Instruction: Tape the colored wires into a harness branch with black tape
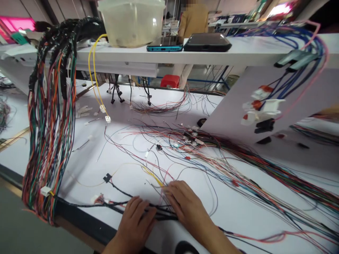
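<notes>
Both hands are at the near edge of the white tabletop (120,173). The left hand (135,222) and right hand (186,206) rest on a black wire bundle (161,214), their fingers (173,190) slightly spread across it, among loose coloured wires (201,183).

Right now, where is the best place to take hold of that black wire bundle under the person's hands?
Grip the black wire bundle from above, on the stretch between the left hand and the right hand. The wires lie gathered there, making a firm hold likely; beyond it, loose coloured wires fan out and could snag.
</notes>
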Available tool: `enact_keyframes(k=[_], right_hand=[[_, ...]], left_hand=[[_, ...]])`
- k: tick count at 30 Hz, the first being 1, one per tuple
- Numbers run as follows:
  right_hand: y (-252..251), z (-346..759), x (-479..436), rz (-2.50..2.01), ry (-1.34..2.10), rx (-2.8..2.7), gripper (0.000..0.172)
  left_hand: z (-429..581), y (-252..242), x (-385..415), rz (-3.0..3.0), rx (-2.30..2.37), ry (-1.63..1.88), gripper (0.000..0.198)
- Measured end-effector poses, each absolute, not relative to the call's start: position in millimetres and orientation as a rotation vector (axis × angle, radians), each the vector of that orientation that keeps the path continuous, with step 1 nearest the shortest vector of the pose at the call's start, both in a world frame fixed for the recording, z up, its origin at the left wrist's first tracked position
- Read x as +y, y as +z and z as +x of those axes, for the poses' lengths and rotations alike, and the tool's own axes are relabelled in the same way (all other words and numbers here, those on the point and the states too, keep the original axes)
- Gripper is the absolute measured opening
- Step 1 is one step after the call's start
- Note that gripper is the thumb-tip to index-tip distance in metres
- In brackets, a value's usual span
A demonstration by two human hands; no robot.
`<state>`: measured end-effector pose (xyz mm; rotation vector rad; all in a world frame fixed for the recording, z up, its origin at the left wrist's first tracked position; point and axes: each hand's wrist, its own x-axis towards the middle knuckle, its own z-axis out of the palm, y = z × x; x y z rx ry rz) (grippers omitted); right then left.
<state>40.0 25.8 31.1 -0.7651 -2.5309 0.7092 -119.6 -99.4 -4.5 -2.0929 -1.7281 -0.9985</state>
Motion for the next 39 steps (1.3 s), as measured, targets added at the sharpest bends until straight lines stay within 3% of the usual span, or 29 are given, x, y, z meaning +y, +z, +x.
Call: enact_keyframes(k=[4, 5, 11, 19, 22, 30, 32, 36, 39], right_hand=[[29.1, 25.7, 40.9, -0.725, 0.412, -2.727, 0.007], [33.3, 29.0, 45.4, -0.701, 0.417, -2.73, 0.003], [72.9, 92.4, 49.4, -0.643, 0.779, -2.683, 0.016], [50.5, 132.0, 24.4, -0.807, 0.699, -2.528, 0.014], [50.0, 127.7, 20.5, -0.816, 0.721, -2.509, 0.011], [42.5, 97.8, 31.7, -1.134, 1.247, -2.394, 0.034], [37.5, 85.7, 38.6, -1.189, 1.137, -2.49, 0.031], [31.6, 60.0, 44.4, -1.215, 0.841, -2.657, 0.009], [29.7, 50.6, 43.3, -1.189, 0.827, -2.683, 0.009]], left_hand=[[-121.6, -9.7, -100.4, -2.16, -1.754, -0.981, 0.022], [-122.4, -10.7, -100.1, -2.185, -1.771, -0.965, 0.024], [-126.8, -19.0, -101.9, -2.279, -1.898, -0.93, 0.027], [-125.9, -5.9, -97.1, -2.425, -1.997, -0.881, 0.033], [-120.8, 6.2, -81.9, -2.485, -2.057, -0.996, 0.026], [-108.8, -1.8, -43.7, -2.306, -2.319, -0.838, 0.011], [-106.5, -2.5, -42.7, -2.265, -2.409, -0.842, 0.004], [-103.3, 3.3, -43.6, -2.204, -2.501, -1.042, 0.011], [-103.9, 6.1, -43.6, -2.205, -2.533, -1.127, 0.01]])
